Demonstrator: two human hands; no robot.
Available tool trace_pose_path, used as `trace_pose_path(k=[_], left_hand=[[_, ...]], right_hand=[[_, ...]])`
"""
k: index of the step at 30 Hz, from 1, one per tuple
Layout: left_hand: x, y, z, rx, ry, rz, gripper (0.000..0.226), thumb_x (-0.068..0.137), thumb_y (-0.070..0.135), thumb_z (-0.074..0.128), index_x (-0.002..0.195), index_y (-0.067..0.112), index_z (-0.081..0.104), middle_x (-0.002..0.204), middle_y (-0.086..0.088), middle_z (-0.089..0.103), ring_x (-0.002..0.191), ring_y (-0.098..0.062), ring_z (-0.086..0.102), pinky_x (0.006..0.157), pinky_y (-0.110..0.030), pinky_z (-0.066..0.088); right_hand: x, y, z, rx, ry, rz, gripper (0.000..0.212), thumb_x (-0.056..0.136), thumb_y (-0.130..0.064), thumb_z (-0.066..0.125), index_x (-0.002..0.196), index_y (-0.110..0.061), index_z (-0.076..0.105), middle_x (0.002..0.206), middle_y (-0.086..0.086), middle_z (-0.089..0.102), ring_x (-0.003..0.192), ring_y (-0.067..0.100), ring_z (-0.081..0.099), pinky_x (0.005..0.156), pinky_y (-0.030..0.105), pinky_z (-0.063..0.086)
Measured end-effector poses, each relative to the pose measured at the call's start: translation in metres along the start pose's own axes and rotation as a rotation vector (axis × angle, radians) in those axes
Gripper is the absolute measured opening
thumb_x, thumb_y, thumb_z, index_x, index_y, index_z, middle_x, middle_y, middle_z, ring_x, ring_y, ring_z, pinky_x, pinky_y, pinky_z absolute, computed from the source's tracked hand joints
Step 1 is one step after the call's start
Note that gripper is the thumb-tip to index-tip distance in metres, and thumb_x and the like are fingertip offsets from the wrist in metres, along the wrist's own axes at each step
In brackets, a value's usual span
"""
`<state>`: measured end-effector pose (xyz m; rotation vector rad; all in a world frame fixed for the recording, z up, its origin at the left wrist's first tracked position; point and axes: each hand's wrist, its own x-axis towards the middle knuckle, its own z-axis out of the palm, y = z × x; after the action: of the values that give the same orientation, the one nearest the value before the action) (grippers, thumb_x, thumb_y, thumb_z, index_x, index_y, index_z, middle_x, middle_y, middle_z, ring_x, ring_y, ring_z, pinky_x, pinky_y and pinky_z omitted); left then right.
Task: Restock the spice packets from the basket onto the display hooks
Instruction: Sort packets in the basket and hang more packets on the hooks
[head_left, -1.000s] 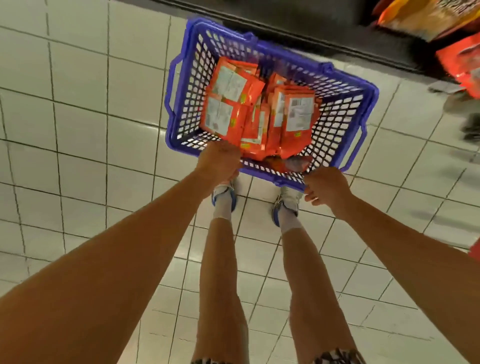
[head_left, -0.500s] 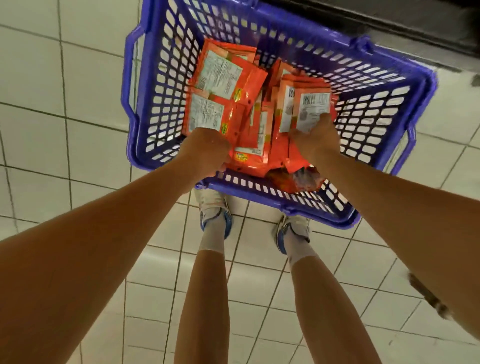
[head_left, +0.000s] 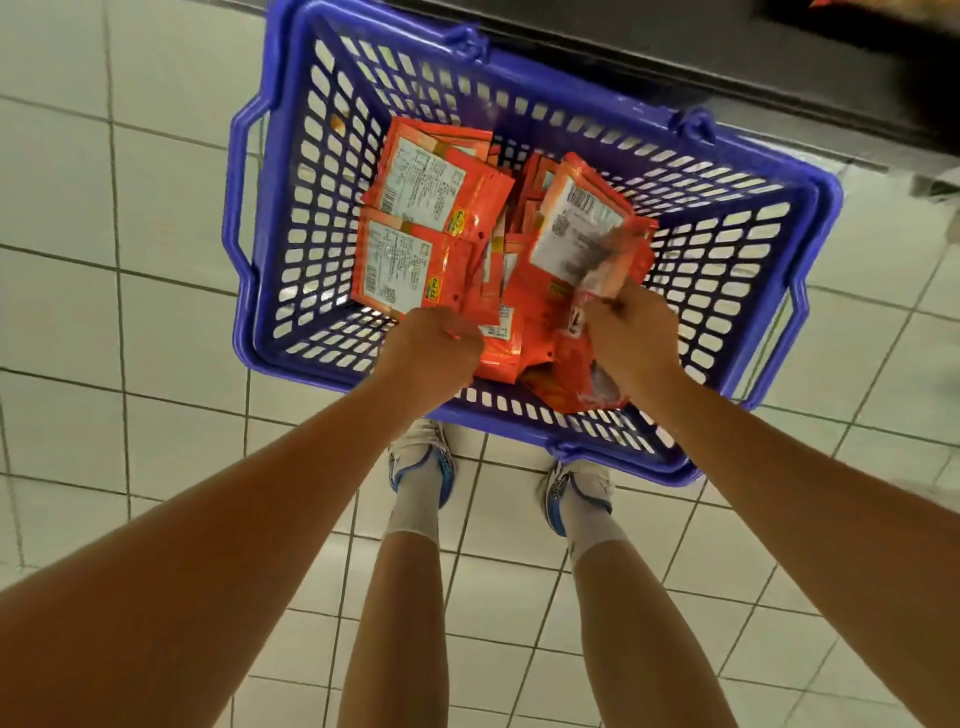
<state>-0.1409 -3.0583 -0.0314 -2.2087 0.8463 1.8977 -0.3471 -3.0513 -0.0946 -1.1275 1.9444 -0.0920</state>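
A blue plastic basket (head_left: 270, 218) stands on the tiled floor right in front of my feet. It holds several orange spice packets with white printed labels. My left hand (head_left: 434, 351) grips the lower edge of the left bunch of packets (head_left: 415, 228), fingers curled round it. My right hand (head_left: 631, 340) is inside the basket too, pinching the lower end of a packet (head_left: 576, 228) that tilts up and looks blurred. More packets lie underneath, partly hidden by both hands.
The dark base of a shelf unit (head_left: 727, 62) runs along the floor just behind the basket. My two legs and shoes (head_left: 421, 462) stand close to the basket's near rim. White floor tiles (head_left: 104, 312) spread to the left and right.
The view has dropped closer to the basket. My right hand went from beside the rim into the basket and took hold of a packet, now lifting it. My left hand kept its grip.
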Motion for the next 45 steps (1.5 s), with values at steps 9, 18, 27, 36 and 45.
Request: trace_pose_path(k=[9,18,27,36,45], left_hand=[[-0.016,0.007,0.007,-0.323,-0.006,-0.111,0.036,0.087,0.027,0.077,0.12,0.027,0.061,0.113,-0.002,0.069,0.104,-0.024,0.067,0.09,-0.046,0.059],[-0.024,-0.016,0.009,-0.799,0.11,-0.185,0.014,0.093,0.002,0.063,0.102,0.012,0.068,0.098,-0.012,0.073,0.094,-0.028,0.067,0.096,-0.051,0.055],[-0.007,-0.039,-0.023,-0.173,0.446,0.227,0.022,0.09,0.015,0.057,0.084,0.036,0.054,0.078,0.016,0.066,0.069,0.0,0.068,0.046,-0.01,0.045],[-0.005,-0.052,-0.031,-0.177,0.377,0.329,0.023,0.091,0.014,0.066,0.088,0.036,0.057,0.08,0.015,0.07,0.074,0.013,0.066,0.053,-0.011,0.052],[-0.035,0.002,-0.053,-0.328,0.363,0.448,0.034,0.089,0.02,0.072,0.072,0.049,0.074,0.073,0.02,0.072,0.076,-0.02,0.072,0.062,-0.034,0.062]], right_hand=[[-0.024,-0.036,-0.024,1.03,-0.285,0.508,0.022,0.088,0.002,0.04,0.093,-0.01,0.058,0.08,0.008,0.076,0.072,0.025,0.06,0.059,0.028,0.043],[-0.03,-0.066,0.017,0.884,-0.598,0.58,0.021,0.096,-0.002,0.044,0.095,-0.008,0.064,0.074,0.007,0.074,0.063,0.019,0.071,0.06,0.032,0.06],[0.061,-0.039,0.032,0.112,-0.084,0.424,0.084,0.084,-0.053,0.075,0.146,-0.012,0.035,0.137,0.005,0.054,0.121,0.028,0.058,0.091,0.036,0.052],[0.048,-0.012,0.044,-0.104,-0.098,0.244,0.055,0.092,-0.039,0.067,0.134,-0.013,0.043,0.12,0.009,0.059,0.106,0.032,0.064,0.073,0.031,0.054],[0.009,-0.068,-0.086,-0.861,-0.669,-0.48,0.041,0.094,-0.014,0.054,0.131,-0.028,0.067,0.132,0.007,0.065,0.113,0.028,0.059,0.096,0.034,0.05]])
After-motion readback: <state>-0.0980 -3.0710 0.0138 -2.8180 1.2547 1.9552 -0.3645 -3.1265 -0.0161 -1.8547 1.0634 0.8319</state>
